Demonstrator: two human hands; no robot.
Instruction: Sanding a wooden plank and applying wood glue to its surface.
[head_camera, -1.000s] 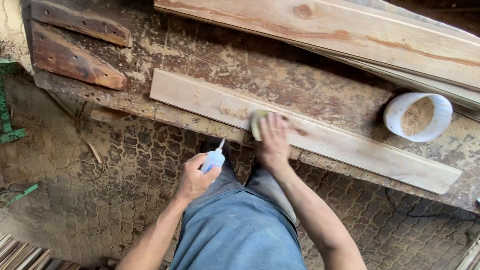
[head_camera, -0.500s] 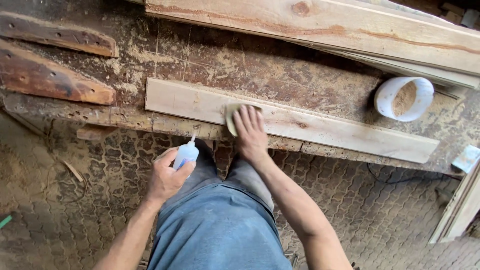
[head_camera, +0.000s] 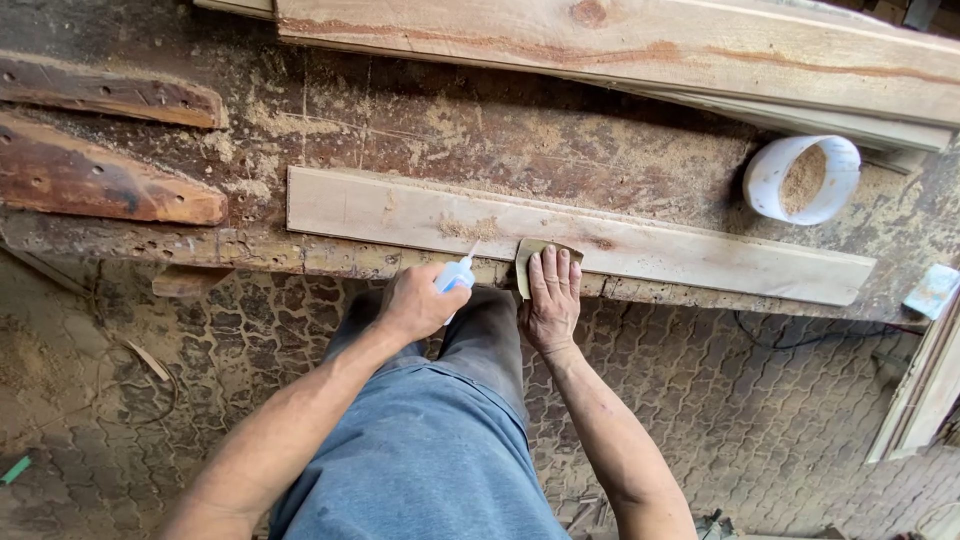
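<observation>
On plank (head_camera: 640, 250), bottle (head_camera: 453, 277) nozzle seemingly up-right.

A single head-worn camera looks steeply down from above the person's own body, close over the near edge of the bench (head_camera: 600, 150), with the patterned floor (head_camera: 780, 400) filling the lower frame. No second view exists.

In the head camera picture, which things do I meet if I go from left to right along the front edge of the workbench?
Dark worn wood piece → left hand holding a small squeeze bottle → right hand pressing a sandpaper piece on the long pale plank → white cup of sawdust.
</observation>
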